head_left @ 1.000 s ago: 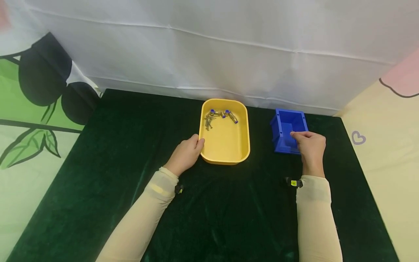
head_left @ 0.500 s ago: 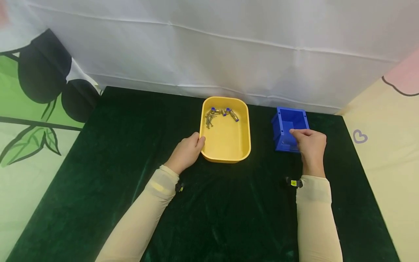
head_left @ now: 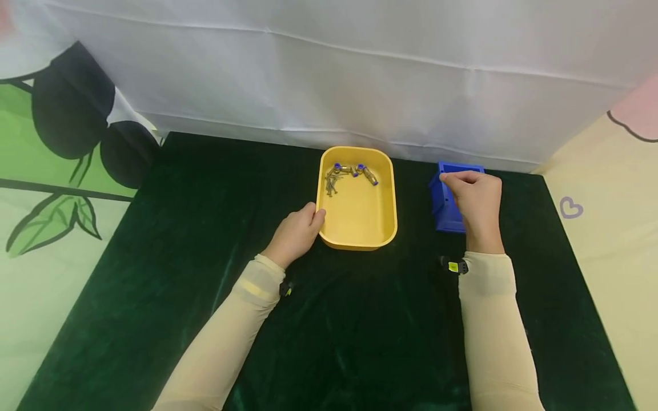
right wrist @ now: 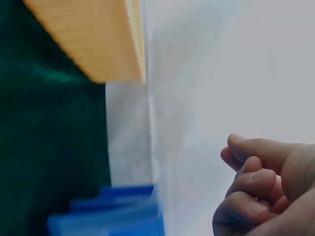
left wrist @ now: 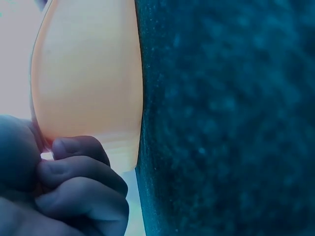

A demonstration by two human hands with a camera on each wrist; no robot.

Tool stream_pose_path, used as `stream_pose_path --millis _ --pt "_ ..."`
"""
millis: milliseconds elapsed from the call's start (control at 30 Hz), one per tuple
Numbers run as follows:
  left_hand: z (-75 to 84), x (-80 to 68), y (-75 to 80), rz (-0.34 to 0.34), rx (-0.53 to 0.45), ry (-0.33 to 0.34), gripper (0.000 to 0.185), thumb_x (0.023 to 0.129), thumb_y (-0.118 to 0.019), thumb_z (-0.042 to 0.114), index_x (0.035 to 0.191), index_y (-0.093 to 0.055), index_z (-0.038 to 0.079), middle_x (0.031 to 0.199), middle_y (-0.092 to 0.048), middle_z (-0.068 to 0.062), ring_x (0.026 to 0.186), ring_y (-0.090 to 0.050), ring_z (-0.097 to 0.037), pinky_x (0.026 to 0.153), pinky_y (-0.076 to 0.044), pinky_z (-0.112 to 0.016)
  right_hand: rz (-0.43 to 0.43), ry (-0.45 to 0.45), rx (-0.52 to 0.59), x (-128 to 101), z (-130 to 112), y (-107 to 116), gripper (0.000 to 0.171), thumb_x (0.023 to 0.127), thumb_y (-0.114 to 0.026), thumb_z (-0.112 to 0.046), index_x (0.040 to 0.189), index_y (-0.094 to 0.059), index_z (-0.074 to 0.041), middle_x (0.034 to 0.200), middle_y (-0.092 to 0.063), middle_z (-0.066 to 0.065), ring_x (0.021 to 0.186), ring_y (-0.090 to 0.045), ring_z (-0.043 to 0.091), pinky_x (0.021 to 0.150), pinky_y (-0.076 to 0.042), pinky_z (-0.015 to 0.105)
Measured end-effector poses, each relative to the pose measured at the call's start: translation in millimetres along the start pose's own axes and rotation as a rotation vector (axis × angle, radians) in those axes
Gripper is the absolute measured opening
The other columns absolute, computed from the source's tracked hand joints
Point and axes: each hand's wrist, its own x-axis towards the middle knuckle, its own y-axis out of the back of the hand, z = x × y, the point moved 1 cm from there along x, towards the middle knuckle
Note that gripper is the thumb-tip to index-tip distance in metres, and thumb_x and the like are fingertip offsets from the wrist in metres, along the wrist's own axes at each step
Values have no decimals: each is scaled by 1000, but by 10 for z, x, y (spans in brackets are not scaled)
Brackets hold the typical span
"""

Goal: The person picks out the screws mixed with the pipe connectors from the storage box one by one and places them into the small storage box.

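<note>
The left hand (head_left: 295,234) grips the near left corner of the yellow tray (head_left: 382,222), fingers curled against its outer wall. The tray sits on the dark green cloth (head_left: 205,228); screws (head_left: 330,184) and small brass fittings (head_left: 366,178) lie loose at its end away from the grip. The right hand (head_left: 475,200), fingers curled and apparently holding nothing, hovers over the blue bin (head_left: 443,208). Judgement: tray is light, rigid, smooth plastic; hold by the rim and keep level, since contents slide.

bin (head_left: 446,202) right of tray (head_left: 358,220) (fittings (head_left: 354,172) inside)
</note>
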Motion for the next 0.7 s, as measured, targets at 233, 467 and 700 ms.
stream_pose_path --millis 233,467,700 --pt "17 20 -9 -15 13 2 31 106 -38 44 113 -50 17 82 -56 -8 66 -57 -26 57 -41 -32 -54 46 -60 69 -228 -245 27 83 -81 -36 93 -80 -11 67 -58 -2 62 -50 15 50 -41 25" --pt "9 21 -1 -14 7 -3 32 106 -38 45 113 -51 17 82 -56 -8 65 -57 -25 57 -42 -31 -102 113 -40 79 -356 -471 23 86 -79 -31 93 -80 -9 62 -53 -2 54 -45 15 46 -37 24" --pt "1 17 14 -13 5 -4 31 106 -38 46 113 -51 18 81 -57 -8 65 -57 -25 56 -42 -32 -131 158 -64 57 -440 -728 21 86 -79 -28 92 -80 -8 64 -54 0 58 -47 17 50 -39 26"
